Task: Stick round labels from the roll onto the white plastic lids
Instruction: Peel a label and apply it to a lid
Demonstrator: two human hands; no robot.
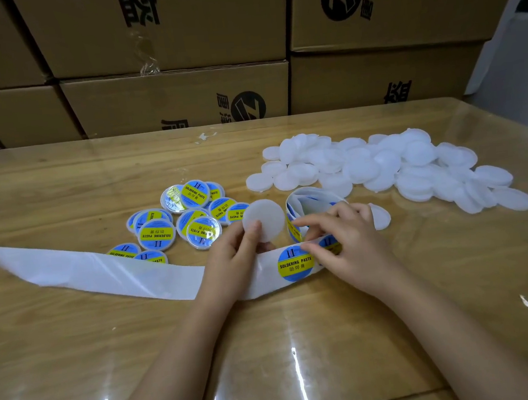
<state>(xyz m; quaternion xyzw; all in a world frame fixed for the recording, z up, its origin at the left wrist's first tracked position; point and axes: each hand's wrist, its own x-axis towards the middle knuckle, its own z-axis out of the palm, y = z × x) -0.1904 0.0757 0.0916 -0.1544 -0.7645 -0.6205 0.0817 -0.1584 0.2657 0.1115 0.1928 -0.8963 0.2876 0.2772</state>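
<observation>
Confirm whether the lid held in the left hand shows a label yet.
No, the lid held by the left hand shows only a plain white face.

Wood-grain table point(77, 346) under a clear glossy film point(493, 152), with glare streaks at the table's near edge. Brown cardboard boxes point(175, 98) with black logos and characters are stacked along the table's far edge, two tiers in view. A pale grey wall point(507, 60) stands past the table's far right corner. A small white scrap point(205, 137) lies on the table near the boxes.
</observation>
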